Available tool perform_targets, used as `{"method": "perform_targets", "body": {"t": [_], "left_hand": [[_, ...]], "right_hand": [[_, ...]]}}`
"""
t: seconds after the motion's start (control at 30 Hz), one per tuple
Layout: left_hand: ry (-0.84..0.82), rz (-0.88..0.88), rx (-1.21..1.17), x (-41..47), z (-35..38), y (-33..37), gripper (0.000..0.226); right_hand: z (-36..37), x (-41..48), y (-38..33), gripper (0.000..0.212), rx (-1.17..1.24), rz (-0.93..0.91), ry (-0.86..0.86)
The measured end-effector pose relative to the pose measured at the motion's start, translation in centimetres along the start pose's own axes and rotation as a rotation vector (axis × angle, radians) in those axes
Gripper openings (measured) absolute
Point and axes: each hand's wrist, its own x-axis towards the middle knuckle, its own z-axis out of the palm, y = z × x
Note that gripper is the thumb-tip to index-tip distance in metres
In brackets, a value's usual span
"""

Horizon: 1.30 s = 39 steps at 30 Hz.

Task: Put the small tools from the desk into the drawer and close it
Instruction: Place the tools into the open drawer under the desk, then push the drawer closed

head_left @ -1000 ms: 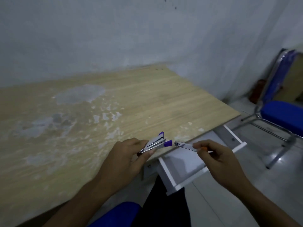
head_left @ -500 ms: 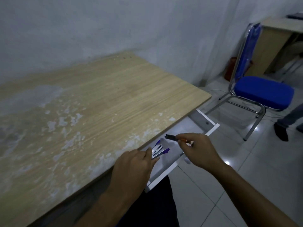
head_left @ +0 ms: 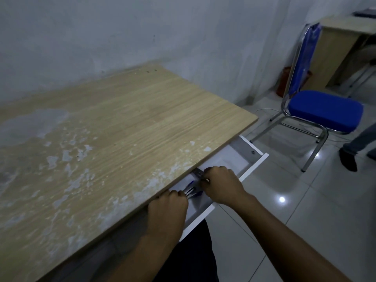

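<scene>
Beneath a bare wooden worktop [head_left: 126, 127], the left hand [head_left: 168, 212] is pinching a purple-tipped stapler [head_left: 192, 190] and the right hand [head_left: 221, 186] a dark tool [head_left: 198, 172] inside the open drawer [head_left: 254, 167], apparently about to release them, then push it shut.

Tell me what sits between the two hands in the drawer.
Head view: the blue-tipped stapler, in the left hand, fills the gap to the right hand.

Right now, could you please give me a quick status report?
Left hand holds stapler inside open drawer. Right hand holds second tool there. Desk bare. Nothing blocking.
</scene>
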Motion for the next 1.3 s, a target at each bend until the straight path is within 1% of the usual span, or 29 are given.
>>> {"method": "perform_targets", "body": {"t": [0.07, 0.1, 0.2, 0.3, 0.37, 0.43, 0.5, 0.57, 0.67, 0.8, 0.97, 1.1, 1.3], "left_hand": [[-0.001, 0.005, -0.021, 0.1, -0.1, 0.0, 0.024], [-0.005, 0.008, -0.046, 0.0, -0.2, -0.1, 0.023], [0.039, 0.08, -0.162, -0.6, -0.4, -1.2, 0.018], [0.182, 0.174, -0.356, -1.4, -1.1, -2.8, 0.013], [0.297, 0.192, -0.445, -2.1, -2.5, -3.9, 0.023], [0.406, 0.161, -0.476, -2.2, -4.2, -5.1, 0.029], [0.474, 0.144, -0.436, -1.7, -4.9, -6.8, 0.029], [0.456, 0.129, -0.4, -0.8, -4.7, -8.6, 0.037], [0.366, 0.06, -0.35, 0.2, -3.3, -10.6, 0.052], [0.299, -0.083, -0.347, 0.4, -1.9, -11.3, 0.068], [0.303, -0.087, -0.328, 0.2, -1.8, -11.3, 0.067], [0.303, -0.096, -0.346, 0.3, -1.7, -11.4, 0.067], [0.309, -0.115, -0.35, 0.4, -1.5, -11.3, 0.066]], "right_hand": [[-0.3, 0.0, 0.1, 0.027, 0.113, 0.015, 0.02], [-0.6, -0.1, 0.1, 0.026, 0.163, -0.007, 0.035], [-1.1, -1.4, 0.3, 0.022, 0.263, -0.107, 0.166], [-1.2, -3.6, 1.1, 0.018, 0.302, -0.135, 0.318], [-1.2, -5.5, 1.7, 0.019, 0.368, -0.104, 0.44], [-0.9, -7.1, 2.3, 0.019, 0.444, -0.047, 0.559], [-0.1, -8.4, 2.7, 0.02, 0.522, 0.037, 0.622], [1.2, -9.4, 3.0, 0.029, 0.572, 0.123, 0.618], [3.5, -10.4, 3.2, 0.044, 0.635, 0.199, 0.523], [5.6, -10.7, 2.2, 0.047, 0.661, 0.158, 0.384], [7.4, -10.2, 1.4, 0.054, 0.732, 0.199, 0.273], [7.1, -9.9, 1.4, 0.048, 0.713, 0.166, 0.273], [7.0, -9.8, 1.5, 0.05, 0.662, 0.123, 0.291]]}}
